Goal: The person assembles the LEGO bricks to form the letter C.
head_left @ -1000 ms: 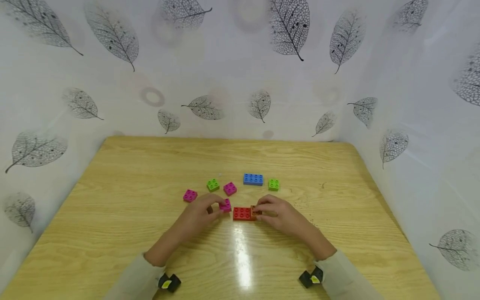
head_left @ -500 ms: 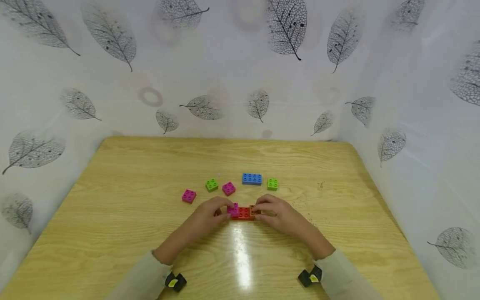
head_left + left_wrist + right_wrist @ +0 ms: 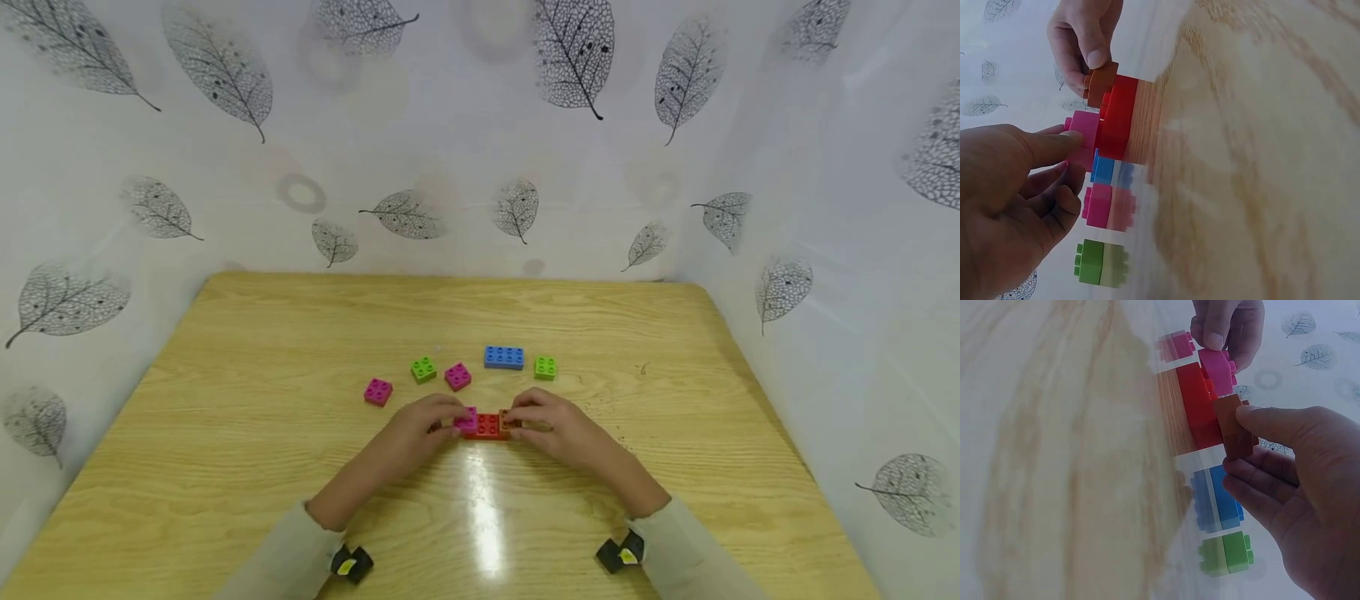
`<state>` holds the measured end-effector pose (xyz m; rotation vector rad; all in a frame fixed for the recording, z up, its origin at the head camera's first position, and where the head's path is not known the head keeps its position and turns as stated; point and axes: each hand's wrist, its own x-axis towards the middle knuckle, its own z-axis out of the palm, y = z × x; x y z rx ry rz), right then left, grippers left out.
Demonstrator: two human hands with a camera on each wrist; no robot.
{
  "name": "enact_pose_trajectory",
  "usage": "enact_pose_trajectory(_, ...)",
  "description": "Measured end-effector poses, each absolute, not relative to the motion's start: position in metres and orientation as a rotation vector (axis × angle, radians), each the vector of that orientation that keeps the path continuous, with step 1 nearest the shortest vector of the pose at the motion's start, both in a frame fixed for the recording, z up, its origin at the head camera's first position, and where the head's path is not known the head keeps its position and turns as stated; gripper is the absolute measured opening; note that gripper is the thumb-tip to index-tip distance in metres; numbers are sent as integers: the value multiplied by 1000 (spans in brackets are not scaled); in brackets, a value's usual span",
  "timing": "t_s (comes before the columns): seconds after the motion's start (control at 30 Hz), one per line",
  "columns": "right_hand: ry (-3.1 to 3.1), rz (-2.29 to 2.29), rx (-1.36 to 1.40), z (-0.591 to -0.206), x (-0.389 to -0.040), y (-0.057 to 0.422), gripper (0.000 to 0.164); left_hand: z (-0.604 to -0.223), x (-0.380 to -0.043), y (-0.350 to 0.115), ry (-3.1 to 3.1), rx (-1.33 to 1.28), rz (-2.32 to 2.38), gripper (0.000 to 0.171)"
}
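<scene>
A long red building block point(image 3: 487, 427) lies on the table between the two hands, studs up. At its left end my left hand point(image 3: 422, 427) pinches a pink block point(image 3: 1086, 128) between thumb and fingers, sitting over the red one's studs. My right hand point(image 3: 558, 425) grips an orange-brown block point(image 3: 1233, 428) at the red block's right end, thumb on its near side. In both wrist views the pink and orange-brown blocks stand on top of the red one and overhang its ends a little. The middle studs of the red block show between them.
Behind the hands lie a blue block point(image 3: 504, 357), a green block point(image 3: 545, 368) to its right, and another green block point(image 3: 423, 370) farther left. Two more pink ones are near, one pink block point(image 3: 458, 377) and a second pink block point(image 3: 378, 392). A leaf-patterned curtain point(image 3: 450, 125) surrounds the wooden table point(image 3: 300, 325).
My left hand has moved right, bringing the pink block from beside the red block onto its left end. The right hand has stayed on the orange-brown block; little differs over the last half second.
</scene>
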<state>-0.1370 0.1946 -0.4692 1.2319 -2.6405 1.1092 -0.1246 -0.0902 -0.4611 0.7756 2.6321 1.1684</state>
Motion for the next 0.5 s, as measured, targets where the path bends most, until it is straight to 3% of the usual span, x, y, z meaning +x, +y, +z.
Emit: enact_pose_trajectory(0.5,-2589,1074,1259,-471,-137,194,20,-462,-125,-91,2725,944,1070,31)
